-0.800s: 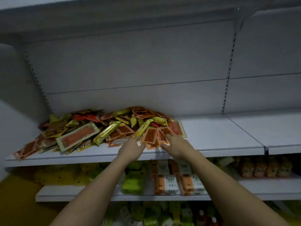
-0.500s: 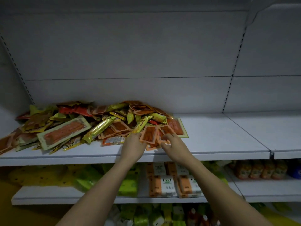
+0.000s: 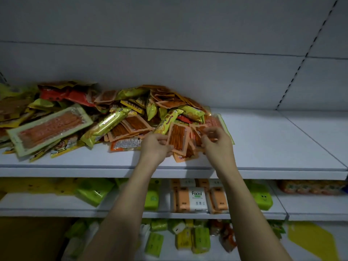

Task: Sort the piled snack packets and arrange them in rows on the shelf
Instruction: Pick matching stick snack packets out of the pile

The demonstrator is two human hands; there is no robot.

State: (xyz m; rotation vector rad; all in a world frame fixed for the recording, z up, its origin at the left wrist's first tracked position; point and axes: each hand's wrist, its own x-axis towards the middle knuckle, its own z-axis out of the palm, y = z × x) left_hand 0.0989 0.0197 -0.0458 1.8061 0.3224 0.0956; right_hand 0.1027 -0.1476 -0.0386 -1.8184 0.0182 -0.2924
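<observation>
On the white shelf [image 3: 263,144], left half, lies one pile [image 3: 98,117] of snack packets, too many and too overlapped to count. At its right front edge two hands work. Left hand [image 3: 156,146] pinches one orange packet [image 3: 178,138] by its left edge. Right hand [image 3: 216,144] has fingers curled on another small orange packet; blur hides the grip's detail. Right half lies bare.

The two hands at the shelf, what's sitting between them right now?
In the head view, an upright orange packet stands between the left hand and the right hand, with more small orange packets bunched behind it.
</observation>
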